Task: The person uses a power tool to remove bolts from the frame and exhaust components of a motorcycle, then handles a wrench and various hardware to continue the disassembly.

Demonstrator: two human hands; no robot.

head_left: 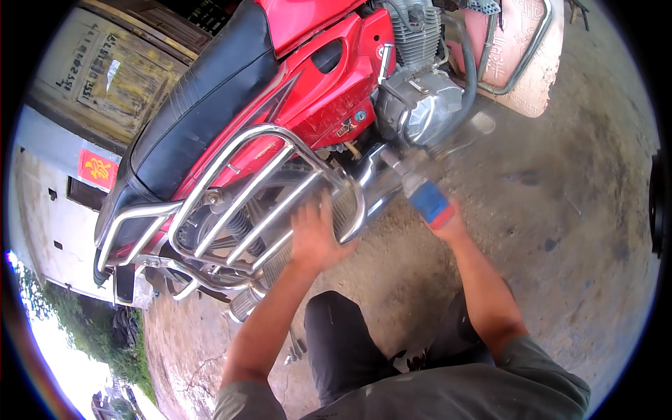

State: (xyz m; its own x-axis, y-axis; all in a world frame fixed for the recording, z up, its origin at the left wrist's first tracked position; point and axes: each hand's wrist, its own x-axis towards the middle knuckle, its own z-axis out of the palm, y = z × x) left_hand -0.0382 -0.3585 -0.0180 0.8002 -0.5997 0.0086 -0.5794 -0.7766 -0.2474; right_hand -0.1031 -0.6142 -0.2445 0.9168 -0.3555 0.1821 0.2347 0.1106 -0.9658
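Observation:
A red motorcycle [322, 91] with a black seat [203, 91] stands before me. On its near side is a chrome side guard [269, 238] made of several bars. My left hand [318, 234] lies against the guard's right part, open, its fingers stretched out and slightly apart. My right hand [448, 220] is closed on a blue-and-red tool [427, 199] with a tapered grey nose; blur hides its exact kind. The nose points up and left at the chrome exhaust pipe [371, 164], below the engine [427, 105]. Whether its tip touches there, I cannot tell.
A pinkish mudflap panel [514, 63] and a bent metal tube [535, 45] are by the motorcycle's front. The stained concrete floor [560, 231] spreads to the right. A worn wooden door [119, 77] and a pale wall [52, 210] stand behind the seat.

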